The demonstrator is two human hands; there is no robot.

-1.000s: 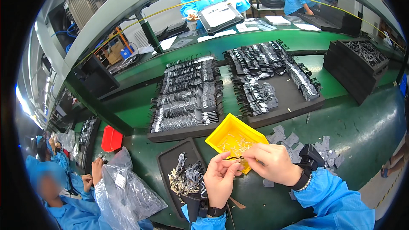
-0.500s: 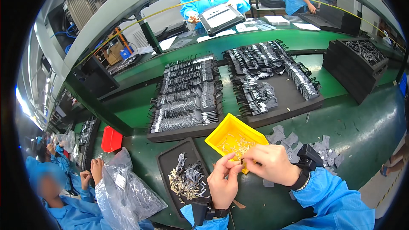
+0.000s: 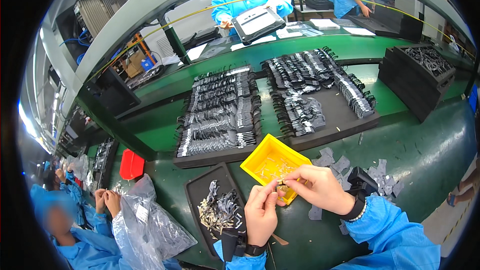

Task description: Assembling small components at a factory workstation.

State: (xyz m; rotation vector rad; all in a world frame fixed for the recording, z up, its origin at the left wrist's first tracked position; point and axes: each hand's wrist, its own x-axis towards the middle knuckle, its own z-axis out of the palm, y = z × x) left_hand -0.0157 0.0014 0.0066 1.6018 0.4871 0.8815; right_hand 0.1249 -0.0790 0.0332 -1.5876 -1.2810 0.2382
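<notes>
My left hand (image 3: 260,211) and my right hand (image 3: 319,188) meet in front of the yellow bin (image 3: 251,164), each with its fingertips pinched. A small piece with a dark part and a pale gold part (image 3: 281,183) is held between them; its exact kind is too small to make out. Inside the yellow bin lie many tiny pale pins (image 3: 274,168). To the left of my left hand, a black tray (image 3: 194,188) bears a heap of small brass-coloured and grey parts (image 3: 216,212). Flat grey pieces (image 3: 384,176) are strewn beyond my right wrist.
Two black foam trays (image 3: 214,158) (image 3: 345,129) with rows of grey cabled parts stand behind the bin. Stacked black boxes (image 3: 413,81) are at the right. Leftward are a red bin (image 3: 132,165), a clear plastic bag (image 3: 152,227) and a co-worker (image 3: 75,242).
My fingertips have shifted slightly around the small piece, and its gold part now shows. My right hand has moved a little upward. The co-worker's hands at left have come together.
</notes>
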